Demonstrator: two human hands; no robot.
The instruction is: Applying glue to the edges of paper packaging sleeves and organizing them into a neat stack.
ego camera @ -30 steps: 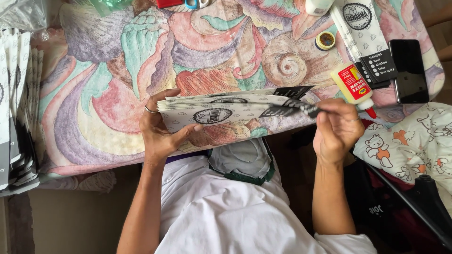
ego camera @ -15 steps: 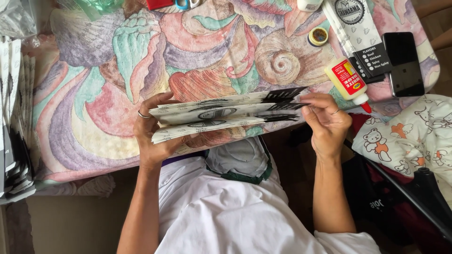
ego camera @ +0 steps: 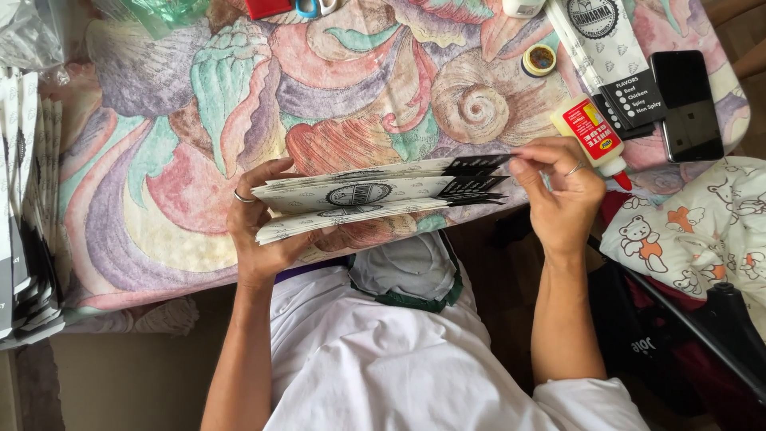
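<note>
Item: bundle of flat printed paper sleeves (ego camera: 359,195), white with a round black emblem and black ends, held edge-up over the near edge of the worktop (ego camera: 159,199), just above the person's lap.

Left hand (ego camera: 259,231): is cradling the bundle's left end, thumb on top, fingers curled underneath and pressed against the lowest sleeve.

Right hand (ego camera: 558,195): is pinching the black tips of the upper sleeves between thumb and forefinger.

Change: a second ago the bundle was lying closed as one flat pack; it is now fanning open into about three separate layers, with the right hand raised toward the top edge. By my reading the sleeves are being parted and leafed through one at a time; whether any are stuck together cannot be told from this angle.

Nearby: white glue bottle (ego camera: 592,136) with red label and cap, just beside the right hand; black phone (ego camera: 688,104); small tape roll (ego camera: 540,59); a loose printed sleeve (ego camera: 602,48); further stacked sleeves (ego camera: 24,223) at the left edge.
</note>
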